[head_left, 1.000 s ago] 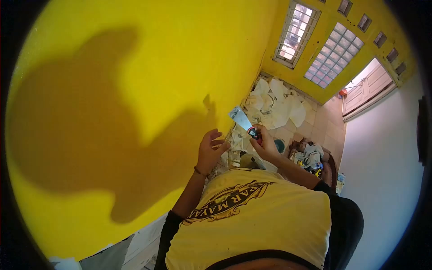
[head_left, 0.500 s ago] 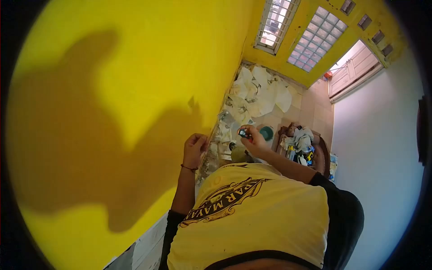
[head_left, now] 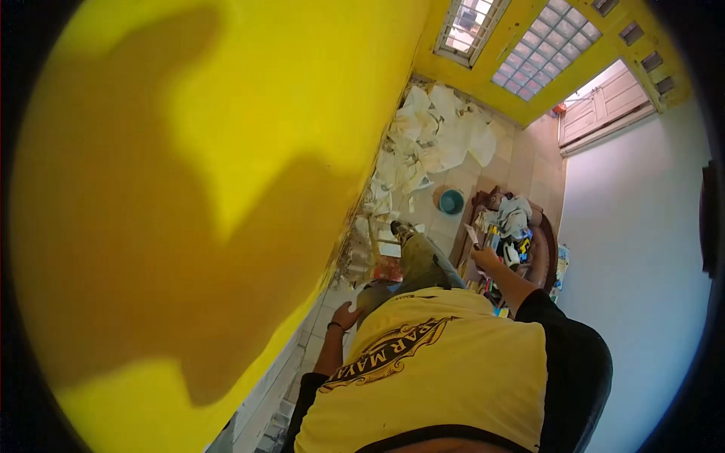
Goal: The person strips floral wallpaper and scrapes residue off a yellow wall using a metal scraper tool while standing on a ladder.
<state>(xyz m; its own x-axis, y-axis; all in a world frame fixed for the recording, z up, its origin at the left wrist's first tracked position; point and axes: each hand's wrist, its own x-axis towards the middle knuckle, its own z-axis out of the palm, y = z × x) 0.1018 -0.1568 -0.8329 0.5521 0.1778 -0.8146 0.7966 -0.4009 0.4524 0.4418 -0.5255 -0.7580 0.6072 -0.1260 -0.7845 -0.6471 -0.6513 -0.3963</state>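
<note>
Fingers: right hand (head_left: pixel 487 260) clenched on scraper (head_left: pixel 473 236); left hand (head_left: pixel 347 314) unclear.
Around: cluttered chair (head_left: pixel 545 260) beside scraper; teal bowl (head_left: pixel 451 201), crumpled paper (head_left: pixel 434 140) beyond.
Pose: right arm extended, left lowered by yellow wall (head_left: pixel 226 113).

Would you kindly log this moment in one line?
left hand beside grey trouser leg | right hand grips flat metal-bladed scraper
</note>
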